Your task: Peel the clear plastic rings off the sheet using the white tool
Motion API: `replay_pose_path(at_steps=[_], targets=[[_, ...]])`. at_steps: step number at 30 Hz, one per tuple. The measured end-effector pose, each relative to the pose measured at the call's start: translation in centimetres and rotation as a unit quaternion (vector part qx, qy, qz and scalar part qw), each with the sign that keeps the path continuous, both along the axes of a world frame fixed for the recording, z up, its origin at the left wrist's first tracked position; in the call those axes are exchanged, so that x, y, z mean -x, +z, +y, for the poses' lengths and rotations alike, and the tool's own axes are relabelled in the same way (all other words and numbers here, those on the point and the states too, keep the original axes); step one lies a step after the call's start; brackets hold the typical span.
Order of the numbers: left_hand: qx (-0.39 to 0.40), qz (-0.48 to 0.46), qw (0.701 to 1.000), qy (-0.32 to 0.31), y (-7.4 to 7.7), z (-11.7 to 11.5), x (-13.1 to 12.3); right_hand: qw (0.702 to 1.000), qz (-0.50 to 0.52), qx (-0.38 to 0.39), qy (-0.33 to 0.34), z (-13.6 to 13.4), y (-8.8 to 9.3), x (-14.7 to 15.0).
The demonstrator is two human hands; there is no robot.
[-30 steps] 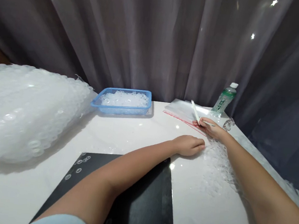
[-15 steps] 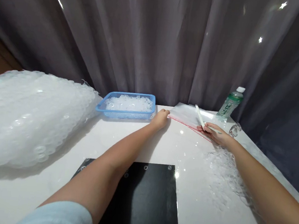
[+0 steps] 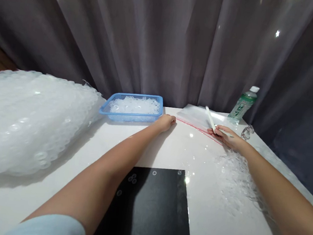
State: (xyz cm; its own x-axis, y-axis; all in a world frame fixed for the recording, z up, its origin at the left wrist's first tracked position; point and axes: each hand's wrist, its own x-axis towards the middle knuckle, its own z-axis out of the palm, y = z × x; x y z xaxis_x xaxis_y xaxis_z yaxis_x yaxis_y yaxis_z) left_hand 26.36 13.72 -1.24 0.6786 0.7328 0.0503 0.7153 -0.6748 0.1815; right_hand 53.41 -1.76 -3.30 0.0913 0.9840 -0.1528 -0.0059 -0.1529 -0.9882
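Note:
Clear plastic zip bags [image 3: 194, 116] with red zip lines lie flat at the back of the white table. My left hand [image 3: 167, 123] is closed at their left corner, its curled fingertips meeting the end of the red line. What is pinched there is mostly hidden, but it appears to be the bag edge. At the bags' right end, my right hand [image 3: 226, 136] grips a slim white stick [image 3: 210, 119] that points up and left. Its fingers also rest by the red zip edge. Beneath my right forearm spreads a pile of clear rings [image 3: 236, 175].
A blue basket [image 3: 132, 115] of clear rings stands left of my left hand. A huge bag of rings [image 3: 28, 125] fills the left side. Nearest me lies a black board [image 3: 157, 208] with several loose rings. A bottle [image 3: 243, 104] and glasses [image 3: 247, 132] sit back right.
My left hand has shifted slightly left and toward me along the bag corner. My right hand keeps the white stick in nearly the same place. The camera view has tilted a little.

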Motion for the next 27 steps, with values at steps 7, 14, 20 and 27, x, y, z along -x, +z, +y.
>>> replay_pose_path(at_steps=[7,14,20,27], targets=[[0.023,0.087,0.996,0.026,1.2,-1.2,0.8,0.976,-0.216,0.014,-0.014,0.1,1.3,1.4],[0.046,0.088,0.99,-0.099,2.8,-9.7,-2.2,0.905,-0.423,0.052,-0.006,1.9,3.9,2.6],[0.093,0.021,0.926,-0.365,1.4,-22.6,-3.6,0.863,-0.495,0.06,0.086,2.7,4.9,5.2],[0.057,-0.097,0.914,-0.389,0.2,-25.6,-4.5,0.813,-0.578,0.032,0.059,2.5,6.2,7.9]])
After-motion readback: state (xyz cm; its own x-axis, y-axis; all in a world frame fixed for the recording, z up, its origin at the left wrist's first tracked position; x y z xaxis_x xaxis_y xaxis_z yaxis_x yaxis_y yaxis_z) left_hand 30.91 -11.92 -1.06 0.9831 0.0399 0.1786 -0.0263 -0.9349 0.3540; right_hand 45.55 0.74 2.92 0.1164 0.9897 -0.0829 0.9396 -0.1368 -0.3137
